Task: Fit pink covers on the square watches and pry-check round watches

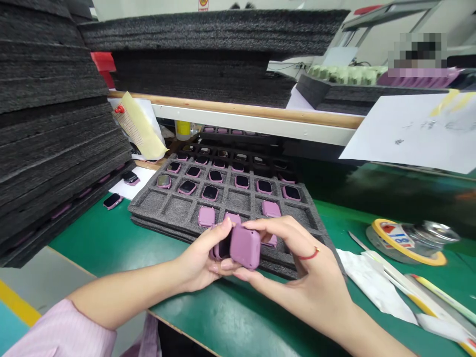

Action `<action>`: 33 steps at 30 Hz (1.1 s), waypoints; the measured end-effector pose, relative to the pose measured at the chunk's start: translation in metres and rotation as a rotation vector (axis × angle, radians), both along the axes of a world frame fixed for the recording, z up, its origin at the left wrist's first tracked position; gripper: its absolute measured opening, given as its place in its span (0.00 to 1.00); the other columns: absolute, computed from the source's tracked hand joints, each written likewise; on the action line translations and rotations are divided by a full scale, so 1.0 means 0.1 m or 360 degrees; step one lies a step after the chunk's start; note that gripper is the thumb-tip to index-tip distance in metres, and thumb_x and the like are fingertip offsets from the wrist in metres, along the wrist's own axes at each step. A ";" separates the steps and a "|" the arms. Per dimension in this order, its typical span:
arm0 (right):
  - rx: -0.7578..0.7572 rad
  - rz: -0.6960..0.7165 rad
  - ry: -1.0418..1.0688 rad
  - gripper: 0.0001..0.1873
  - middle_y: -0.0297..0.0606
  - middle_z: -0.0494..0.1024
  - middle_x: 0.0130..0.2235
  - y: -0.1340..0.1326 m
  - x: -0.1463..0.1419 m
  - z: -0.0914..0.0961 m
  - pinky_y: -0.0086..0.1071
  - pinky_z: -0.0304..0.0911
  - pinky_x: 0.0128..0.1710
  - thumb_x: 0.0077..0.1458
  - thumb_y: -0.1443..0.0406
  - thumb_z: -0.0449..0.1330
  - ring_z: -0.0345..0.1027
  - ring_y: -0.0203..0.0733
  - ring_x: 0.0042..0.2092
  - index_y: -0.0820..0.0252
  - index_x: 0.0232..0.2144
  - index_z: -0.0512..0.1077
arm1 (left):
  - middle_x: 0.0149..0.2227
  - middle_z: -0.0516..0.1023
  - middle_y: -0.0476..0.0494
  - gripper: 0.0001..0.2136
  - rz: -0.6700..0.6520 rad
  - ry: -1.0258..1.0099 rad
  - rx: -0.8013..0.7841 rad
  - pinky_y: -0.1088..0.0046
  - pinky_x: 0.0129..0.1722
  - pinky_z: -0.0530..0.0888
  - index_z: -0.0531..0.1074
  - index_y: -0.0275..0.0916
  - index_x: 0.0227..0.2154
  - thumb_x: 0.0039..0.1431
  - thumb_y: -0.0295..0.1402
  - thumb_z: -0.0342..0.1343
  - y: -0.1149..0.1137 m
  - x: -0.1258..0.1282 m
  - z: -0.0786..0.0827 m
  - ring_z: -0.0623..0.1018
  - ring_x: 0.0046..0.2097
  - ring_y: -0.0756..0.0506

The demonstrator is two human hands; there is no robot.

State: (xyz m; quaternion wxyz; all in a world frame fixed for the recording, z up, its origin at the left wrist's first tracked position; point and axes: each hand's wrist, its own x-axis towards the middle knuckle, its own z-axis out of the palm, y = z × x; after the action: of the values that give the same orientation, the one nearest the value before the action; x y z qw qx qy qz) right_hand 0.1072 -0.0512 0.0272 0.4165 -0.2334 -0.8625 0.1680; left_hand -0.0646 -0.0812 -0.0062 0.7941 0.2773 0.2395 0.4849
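Note:
Both my hands meet over the near edge of a dark foam tray (178, 208). My right hand (297, 263) pinches a pink watch case (245, 246) with its back toward me. My left hand (199, 263) grips a second pink watch case (222, 248), dark screen side showing, pressed against the first. The tray's pockets hold several pink watch cases; those in the far rows lie screen up (210, 192), and two or three in the near row lie back up (206, 216).
Tall stacks of black foam sheets (52, 124) rise at the left and behind the shelf (253, 111). Two loose watch cases (112, 201) lie left of the tray. A tape roll (401, 243), white cloth (375, 285), tweezers and pens sit at the right on the green mat (111, 238).

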 end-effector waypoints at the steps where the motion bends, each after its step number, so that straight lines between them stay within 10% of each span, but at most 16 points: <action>1: 0.0018 -0.0018 -0.0005 0.24 0.38 0.79 0.39 0.01 0.01 0.01 0.37 0.72 0.37 0.53 0.62 0.70 0.73 0.45 0.39 0.52 0.51 0.69 | 0.17 0.64 0.54 0.21 0.0005 -0.0039 -0.0027 0.82 0.15 0.46 0.72 0.33 0.31 0.56 0.51 0.63 0.01 -0.01 0.00 0.54 0.16 0.59; 12: 0.0250 0.0088 -0.0131 0.25 0.43 0.80 0.46 0.11 0.07 0.05 0.45 0.70 0.49 0.54 0.67 0.67 0.74 0.48 0.47 0.56 0.54 0.69 | 0.18 0.67 0.52 0.18 -0.0088 -0.0064 -0.0045 0.84 0.14 0.46 0.74 0.33 0.36 0.56 0.46 0.65 0.02 -0.03 0.05 0.57 0.17 0.58; 19: 0.0263 -0.0623 -0.0293 0.17 0.46 0.80 0.40 0.79 0.67 0.02 0.55 0.71 0.43 0.54 0.54 0.64 0.73 0.58 0.42 0.55 0.44 0.75 | 0.35 0.82 0.39 0.13 0.0077 -0.0044 -0.0175 0.82 0.15 0.48 0.71 0.35 0.35 0.54 0.36 0.66 0.03 -0.04 0.04 0.65 0.19 0.58; 25: -0.0017 -0.0446 -0.0724 0.21 0.44 0.81 0.43 1.18 1.10 -0.25 0.54 0.74 0.45 0.54 0.48 0.64 0.77 0.55 0.43 0.53 0.43 0.81 | 0.25 0.78 0.45 0.17 0.0099 0.0144 -0.0073 0.78 0.19 0.50 0.69 0.35 0.29 0.58 0.46 0.61 0.02 -0.02 0.04 0.58 0.15 0.59; 33: 0.0000 -0.0086 -0.0193 0.07 0.40 0.81 0.42 0.54 0.46 0.11 0.43 0.73 0.48 0.60 0.60 0.66 0.76 0.46 0.46 0.53 0.40 0.76 | 0.30 0.78 0.42 0.23 -0.0031 0.0135 -0.0147 0.78 0.19 0.51 0.75 0.32 0.34 0.58 0.53 0.59 0.03 0.02 0.05 0.62 0.17 0.58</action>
State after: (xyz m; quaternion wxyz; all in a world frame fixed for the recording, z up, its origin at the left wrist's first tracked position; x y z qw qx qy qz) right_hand 0.1533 0.0025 0.0379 0.3677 -0.2662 -0.8796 0.1421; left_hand -0.0630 -0.0782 -0.0009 0.7998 0.2630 0.2924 0.4534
